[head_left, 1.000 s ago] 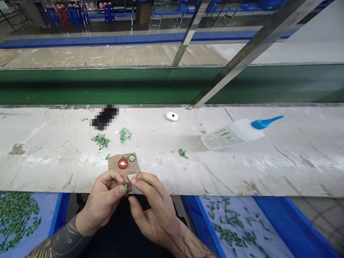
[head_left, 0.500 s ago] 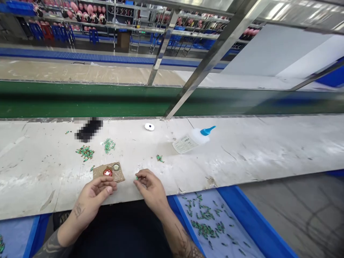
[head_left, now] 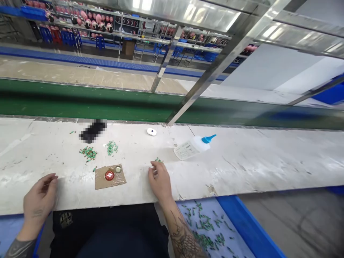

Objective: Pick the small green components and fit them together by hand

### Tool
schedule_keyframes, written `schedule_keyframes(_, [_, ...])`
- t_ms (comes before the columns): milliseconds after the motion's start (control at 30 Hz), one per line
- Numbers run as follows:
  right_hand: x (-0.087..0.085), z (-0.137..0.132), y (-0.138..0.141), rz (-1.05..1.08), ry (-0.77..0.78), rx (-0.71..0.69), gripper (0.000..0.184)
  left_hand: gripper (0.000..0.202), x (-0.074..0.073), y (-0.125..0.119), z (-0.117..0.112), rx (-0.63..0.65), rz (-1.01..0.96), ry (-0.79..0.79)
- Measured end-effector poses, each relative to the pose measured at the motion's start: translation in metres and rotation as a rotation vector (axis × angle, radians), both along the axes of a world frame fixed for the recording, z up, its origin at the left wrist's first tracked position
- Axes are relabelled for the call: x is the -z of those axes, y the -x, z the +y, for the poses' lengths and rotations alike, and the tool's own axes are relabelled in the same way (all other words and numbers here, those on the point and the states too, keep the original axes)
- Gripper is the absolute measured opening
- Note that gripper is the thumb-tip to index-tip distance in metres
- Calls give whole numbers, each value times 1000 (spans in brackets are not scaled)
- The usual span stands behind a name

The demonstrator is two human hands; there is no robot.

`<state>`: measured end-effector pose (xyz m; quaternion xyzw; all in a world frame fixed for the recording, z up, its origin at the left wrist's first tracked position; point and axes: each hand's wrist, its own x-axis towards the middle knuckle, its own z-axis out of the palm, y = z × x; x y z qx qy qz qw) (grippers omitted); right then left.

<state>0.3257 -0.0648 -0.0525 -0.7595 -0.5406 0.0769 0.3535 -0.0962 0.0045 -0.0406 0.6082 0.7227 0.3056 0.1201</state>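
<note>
Hovering loosely curled just beside a small heap of green beads within easy reach, the right hand shows nothing held, while the half-open left hand looks empty at lower left.

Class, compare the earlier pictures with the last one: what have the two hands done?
The hands parted. The left hand moved out left, past the cardboard square, and the right hand moved forward to a small cluster of green pieces. The green piece pinched between them earlier no longer shows. The cardboard, its red disc and the blue-tipped bottle stayed in place.
</note>
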Motion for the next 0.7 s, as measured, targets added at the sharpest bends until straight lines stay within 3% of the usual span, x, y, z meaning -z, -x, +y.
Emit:
schedule_keyframes(100, [-3, 38, 27, -67, 104, -260, 32, 33, 7, -2, 3, 111, 95, 103])
schedule_keyframes(167, [-8, 69, 42, -120, 166, -386, 34, 34, 9, -5, 6, 202, 177, 72])
schedule_keyframes(333, [-16, 128, 64, -223, 269, -477, 29, 34, 16, -6, 5, 301, 211, -1])
schedule_keyframes(533, [-14, 145, 77, -264, 365, -468, 23, 29, 20, -9, 2, 361, 220, -112])
schedule_keyframes(700, [-12, 145, 76, -213, 333, -419, 23, 28, 22, -9, 0, 404, 215, -151])
